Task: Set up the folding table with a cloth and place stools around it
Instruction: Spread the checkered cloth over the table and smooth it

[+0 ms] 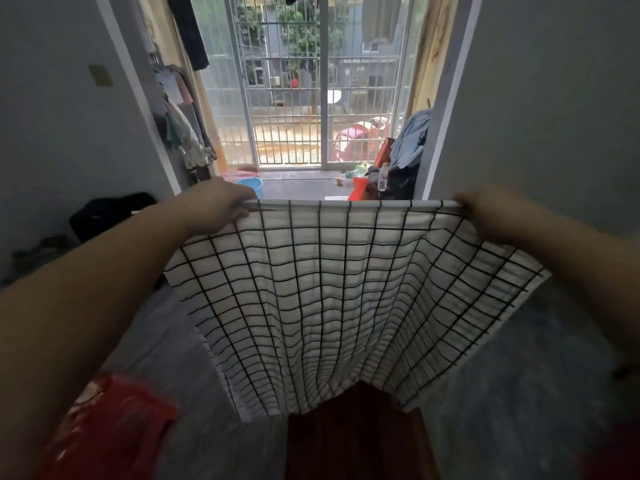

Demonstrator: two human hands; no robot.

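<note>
My left hand (221, 202) and right hand (485, 211) each pinch a top corner of the checked cloth (346, 289), stretched above the dark wooden table (356, 431). I should keep it taut, centre it, lower evenly.

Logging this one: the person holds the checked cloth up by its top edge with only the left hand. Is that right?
Not quite. Both hands grip the top edge of the checked cloth: the left hand at one corner, the right hand at the other, as the head view shows.
</note>
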